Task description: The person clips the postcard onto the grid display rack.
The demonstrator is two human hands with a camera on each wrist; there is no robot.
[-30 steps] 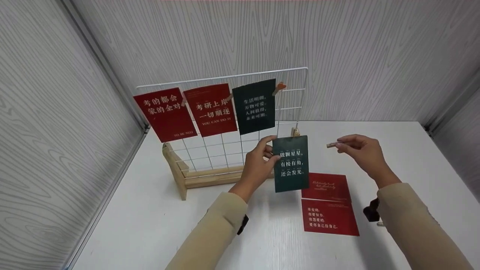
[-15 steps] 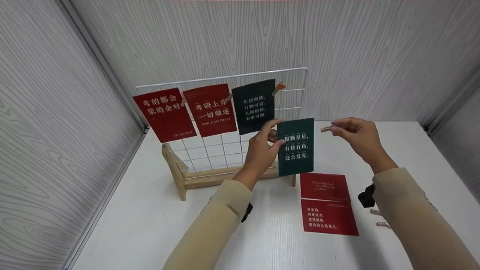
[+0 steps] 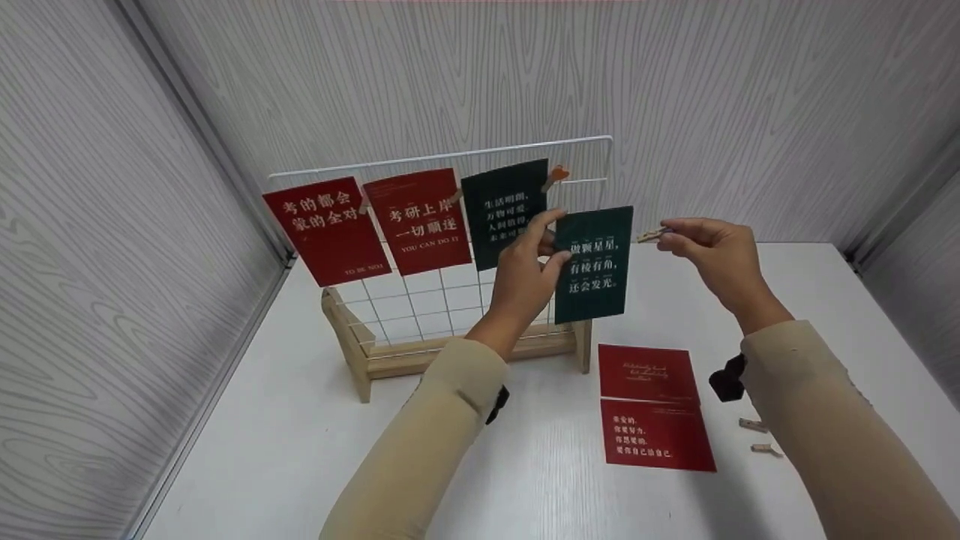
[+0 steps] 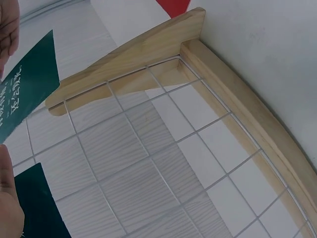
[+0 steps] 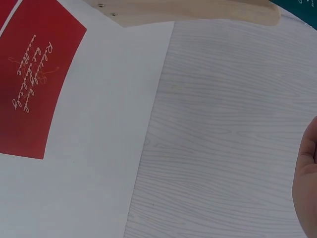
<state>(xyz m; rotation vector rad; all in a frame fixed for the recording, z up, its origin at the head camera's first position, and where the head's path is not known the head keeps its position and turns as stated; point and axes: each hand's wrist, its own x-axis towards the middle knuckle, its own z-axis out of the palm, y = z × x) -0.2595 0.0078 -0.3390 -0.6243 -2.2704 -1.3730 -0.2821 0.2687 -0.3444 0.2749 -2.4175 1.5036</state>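
1. The held green rectangular card [image 3: 592, 301]: stiff paper, smooth, largely matt.
2. The held small tan clip [image 3: 649, 235]: looks like bare wood, unvarnished.
3. The red rectangular cards on the table, upper [image 3: 645, 373] and lower [image 3: 658, 435]: smooth paper, flat matt colour with pale print.
4. The white square-meshed grid [image 4: 150, 155]: thin wire that looks like coated metal, smooth.
5. The pale brown stand [image 4: 247, 101]: solid wood, smooth, visible grain.
6. The white tabletop [image 3: 555, 435]: smooth, faintly glossy.
7. The grey wall panel [image 3: 420, 75]: matt, wavy wood-grain pattern.
8. The beige sleeve [image 3: 420, 450]: matt woven-looking cloth.
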